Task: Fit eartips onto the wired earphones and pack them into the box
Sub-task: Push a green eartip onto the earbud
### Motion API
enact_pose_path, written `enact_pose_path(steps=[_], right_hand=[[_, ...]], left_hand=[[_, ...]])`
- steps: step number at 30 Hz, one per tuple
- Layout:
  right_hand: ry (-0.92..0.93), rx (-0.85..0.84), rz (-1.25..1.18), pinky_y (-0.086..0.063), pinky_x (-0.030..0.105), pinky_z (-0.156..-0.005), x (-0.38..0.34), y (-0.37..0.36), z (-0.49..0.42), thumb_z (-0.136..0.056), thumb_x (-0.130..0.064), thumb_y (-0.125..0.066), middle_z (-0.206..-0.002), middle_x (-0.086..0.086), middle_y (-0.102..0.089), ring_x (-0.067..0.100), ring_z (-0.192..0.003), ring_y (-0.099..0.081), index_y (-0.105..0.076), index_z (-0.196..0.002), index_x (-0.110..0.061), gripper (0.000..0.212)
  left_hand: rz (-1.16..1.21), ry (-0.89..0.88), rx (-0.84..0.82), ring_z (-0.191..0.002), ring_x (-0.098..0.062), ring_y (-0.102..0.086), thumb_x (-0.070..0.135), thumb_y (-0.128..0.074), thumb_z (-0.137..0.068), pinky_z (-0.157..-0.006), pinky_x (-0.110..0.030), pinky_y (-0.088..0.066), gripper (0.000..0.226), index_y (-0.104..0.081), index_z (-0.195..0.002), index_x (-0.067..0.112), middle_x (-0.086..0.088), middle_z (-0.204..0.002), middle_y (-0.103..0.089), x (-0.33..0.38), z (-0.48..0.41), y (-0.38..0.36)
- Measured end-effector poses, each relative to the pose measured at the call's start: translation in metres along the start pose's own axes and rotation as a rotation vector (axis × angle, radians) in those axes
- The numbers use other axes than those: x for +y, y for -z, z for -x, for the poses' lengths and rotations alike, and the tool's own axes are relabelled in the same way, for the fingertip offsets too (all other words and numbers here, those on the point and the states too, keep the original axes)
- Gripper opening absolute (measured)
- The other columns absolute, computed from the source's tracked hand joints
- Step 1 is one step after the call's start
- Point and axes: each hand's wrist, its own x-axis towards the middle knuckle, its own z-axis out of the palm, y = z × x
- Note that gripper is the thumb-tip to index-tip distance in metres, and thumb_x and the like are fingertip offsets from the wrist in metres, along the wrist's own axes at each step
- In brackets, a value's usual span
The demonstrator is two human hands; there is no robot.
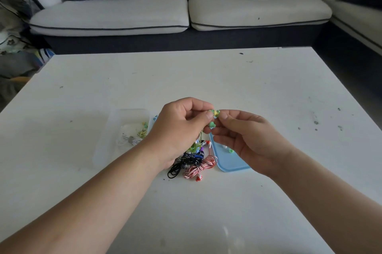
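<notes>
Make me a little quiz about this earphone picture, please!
1. True or false: the red-and-white striped earphones lie on the table, outside the clear box.
2. The lid is: A blue, B red, C black?
3. Fill in: the left hand and right hand pinch a green ____.
Key: 1 true; 2 A; 3 earbud.
</notes>
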Motion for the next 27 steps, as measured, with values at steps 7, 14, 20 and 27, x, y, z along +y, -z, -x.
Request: enact_pose_path(steps=[7,14,20,27], right_hand=[[0.121,0.052,0.054,-0.062,0.03,-0.073,0.001,-0.007,0.003,-0.096,-0.004,-0.063,-0.098,0.032,-0.073,0.036,-0.09,-0.073,-0.07,-0.106,0.008,0.018],[0.225,0.131,0.118,-0.063,0.036,-0.082,0.007,-0.016,0.006,-0.095,-0.001,-0.066,-0.09,0.023,-0.077,0.036,-0.088,-0.075,-0.076,-0.1,0.003,0.011],[0.28,0.156,0.176,-0.062,0.039,-0.086,0.01,-0.021,0.01,-0.095,-0.001,-0.067,-0.089,0.018,-0.079,0.034,-0.092,-0.076,-0.078,-0.102,-0.004,0.013],[0.18,0.102,0.11,-0.061,0.04,-0.081,0.0,-0.017,0.009,-0.097,-0.011,-0.067,-0.093,0.021,-0.076,0.046,-0.095,-0.07,-0.075,-0.098,0.002,0.016]], left_hand=[[-0.019,-0.037,0.037,-0.07,-0.008,-0.072,0.009,-0.071,-0.096,-0.06,-0.015,-0.049,0.01,-0.075,-0.101,0.016,-0.002,-0.081,-0.077,-0.001,0.0,-0.001],[-0.033,-0.063,0.077,-0.077,-0.013,-0.073,0.01,-0.07,-0.096,-0.068,-0.019,-0.054,0.009,-0.074,-0.099,0.017,-0.008,-0.088,-0.078,-0.003,-0.001,-0.004],[-0.024,-0.071,0.087,-0.079,-0.012,-0.073,0.01,-0.07,-0.097,-0.068,-0.02,-0.053,0.008,-0.074,-0.1,0.016,-0.005,-0.087,-0.078,-0.004,-0.002,-0.003],[0.049,0.017,0.019,-0.064,-0.009,-0.065,0.008,-0.067,-0.098,-0.056,-0.021,-0.047,0.01,-0.074,-0.103,0.012,0.001,-0.072,-0.072,0.002,-0.003,0.001]])
